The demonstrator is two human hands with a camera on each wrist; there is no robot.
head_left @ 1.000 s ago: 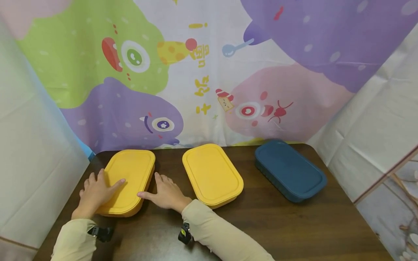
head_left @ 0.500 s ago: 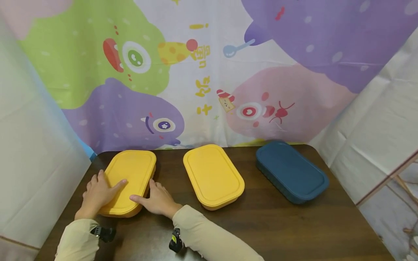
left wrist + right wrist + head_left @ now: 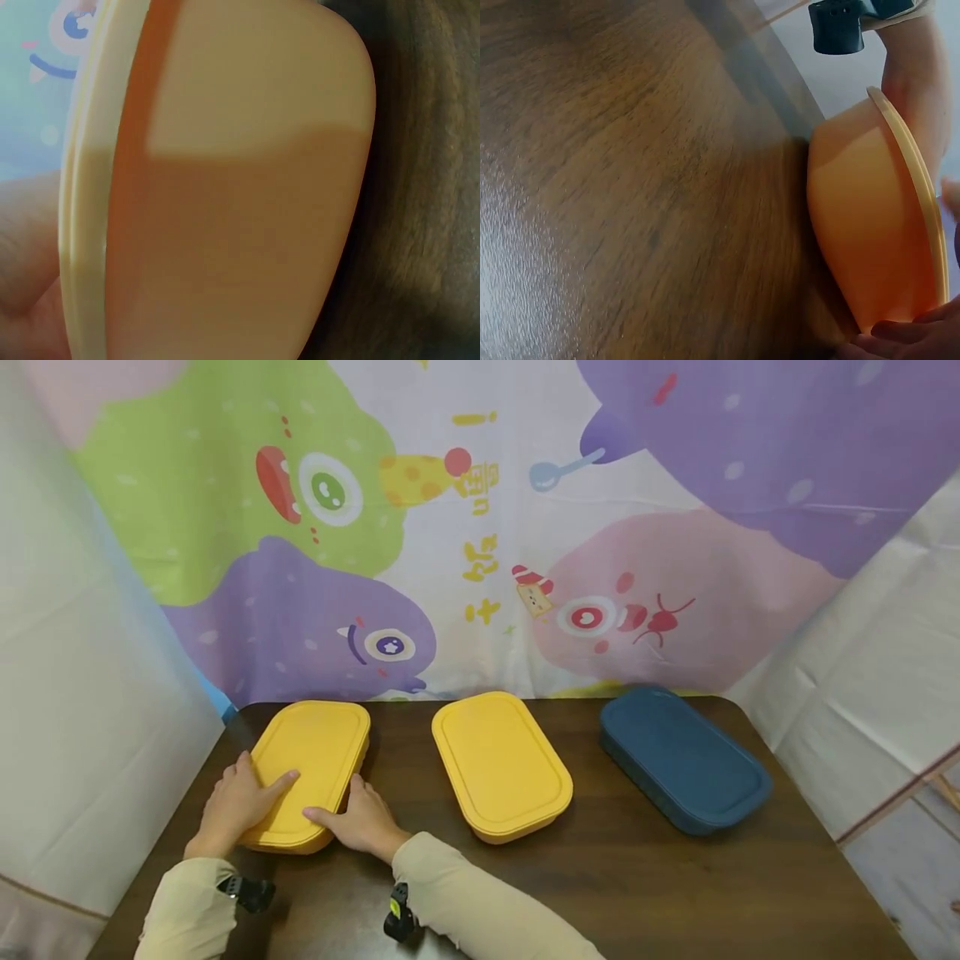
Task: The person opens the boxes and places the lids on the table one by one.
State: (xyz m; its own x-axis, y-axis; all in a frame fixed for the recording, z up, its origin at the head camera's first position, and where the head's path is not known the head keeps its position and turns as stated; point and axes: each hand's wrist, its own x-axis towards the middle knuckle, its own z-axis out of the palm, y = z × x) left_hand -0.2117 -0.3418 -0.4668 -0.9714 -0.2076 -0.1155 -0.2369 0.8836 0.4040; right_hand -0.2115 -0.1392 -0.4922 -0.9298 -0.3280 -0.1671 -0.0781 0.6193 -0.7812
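Yellow box [image 3: 318, 764] lies lower left in my head view, between both grips: I see left hand [image 3: 238, 802] and right hand [image 3: 366, 820] holding its opposite sides, thumbs [image 3: 322, 816] on top.

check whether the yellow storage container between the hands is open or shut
Shut: the yellow lid covers the yellow storage container, with no gap showing beneath it.

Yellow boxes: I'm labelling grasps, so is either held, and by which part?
The leftmost yellow box is held by its two long sides, the left hand on one, the right hand on the other.
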